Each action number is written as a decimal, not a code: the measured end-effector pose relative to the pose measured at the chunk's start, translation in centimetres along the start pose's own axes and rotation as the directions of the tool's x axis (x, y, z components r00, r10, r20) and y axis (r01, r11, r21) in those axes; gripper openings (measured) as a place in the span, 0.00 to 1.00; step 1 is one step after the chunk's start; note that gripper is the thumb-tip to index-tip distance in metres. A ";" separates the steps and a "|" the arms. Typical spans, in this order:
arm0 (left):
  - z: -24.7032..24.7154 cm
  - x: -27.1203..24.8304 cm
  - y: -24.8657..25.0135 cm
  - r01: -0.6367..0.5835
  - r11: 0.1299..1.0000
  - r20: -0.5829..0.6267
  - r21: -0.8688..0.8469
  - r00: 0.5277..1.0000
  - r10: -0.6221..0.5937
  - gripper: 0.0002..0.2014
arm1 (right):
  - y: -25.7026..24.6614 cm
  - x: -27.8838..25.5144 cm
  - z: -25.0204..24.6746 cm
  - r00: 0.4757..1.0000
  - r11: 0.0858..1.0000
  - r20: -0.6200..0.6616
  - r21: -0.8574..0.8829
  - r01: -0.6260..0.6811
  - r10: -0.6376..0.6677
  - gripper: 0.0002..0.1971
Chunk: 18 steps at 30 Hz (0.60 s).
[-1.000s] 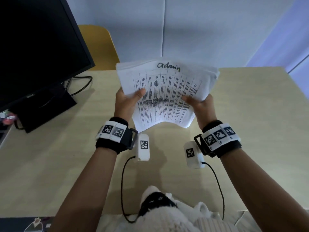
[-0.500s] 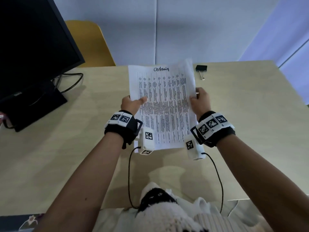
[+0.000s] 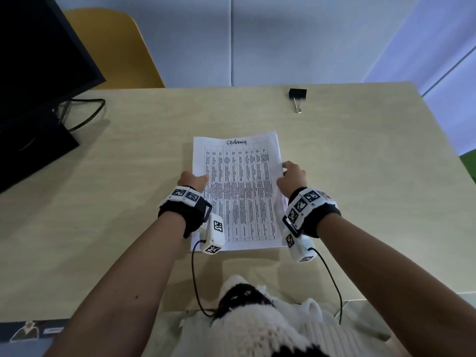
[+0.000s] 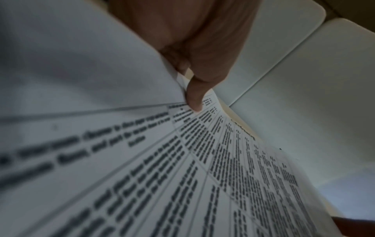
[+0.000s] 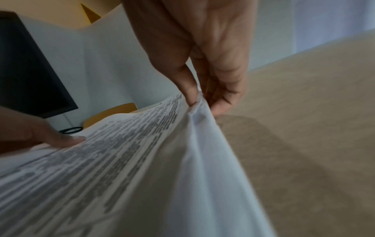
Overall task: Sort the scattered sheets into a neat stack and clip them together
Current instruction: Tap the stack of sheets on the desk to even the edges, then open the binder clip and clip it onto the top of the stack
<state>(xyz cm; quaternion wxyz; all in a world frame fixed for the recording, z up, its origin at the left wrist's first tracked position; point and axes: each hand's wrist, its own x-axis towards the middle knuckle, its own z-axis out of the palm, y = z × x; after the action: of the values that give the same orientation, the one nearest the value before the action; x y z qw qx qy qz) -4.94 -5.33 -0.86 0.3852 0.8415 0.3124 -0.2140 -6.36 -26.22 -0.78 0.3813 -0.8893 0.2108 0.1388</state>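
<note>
While my left hand (image 3: 192, 181) and right hand (image 3: 292, 177) pinch the stack (image 3: 238, 191) edges, I'd square it flat before reaching for the binder clip (image 3: 297, 95).

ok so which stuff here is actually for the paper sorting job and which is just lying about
For the job:
- stack of sheets, held at its side edges by the left hand and right hand
- black binder clip, untouched at the desk's far side

Just lying about:
- monitor
- its cables
- yellow chair

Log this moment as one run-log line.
left hand: holds stack's left edge | right hand: pinches right edge | paper stack: squared | binder clip: unused, on table
</note>
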 end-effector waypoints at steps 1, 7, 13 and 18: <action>0.1 0.0 0.3 -0.002 1.000 -0.025 0.029 1.000 0.003 0.25 | 0.2 0.2 -0.1 1.000 1.000 0.015 -0.025 0.006 -0.005 0.21; 1.7 -0.9 4.1 -0.010 0.967 -0.186 0.254 0.981 0.059 0.29 | 1.0 2.3 -0.8 0.991 0.985 0.083 -0.130 0.114 -0.104 0.19; 4.6 -0.9 11.2 -0.350 0.866 -0.083 0.358 0.911 0.403 0.25 | -0.6 6.9 -5.0 0.981 0.966 0.051 -0.173 0.193 -0.187 0.18; 7.8 0.1 15.3 -0.450 0.786 0.048 0.425 0.878 0.477 0.22 | -2.6 12.8 -8.7 0.970 0.938 -0.013 -0.258 0.232 -0.243 0.15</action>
<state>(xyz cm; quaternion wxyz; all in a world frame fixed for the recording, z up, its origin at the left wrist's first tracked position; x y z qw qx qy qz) 4.76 -19.23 2.21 0.2241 0.9615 0.0542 -0.1494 6.78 -34.48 1.49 0.2733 -0.9526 0.0908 0.0976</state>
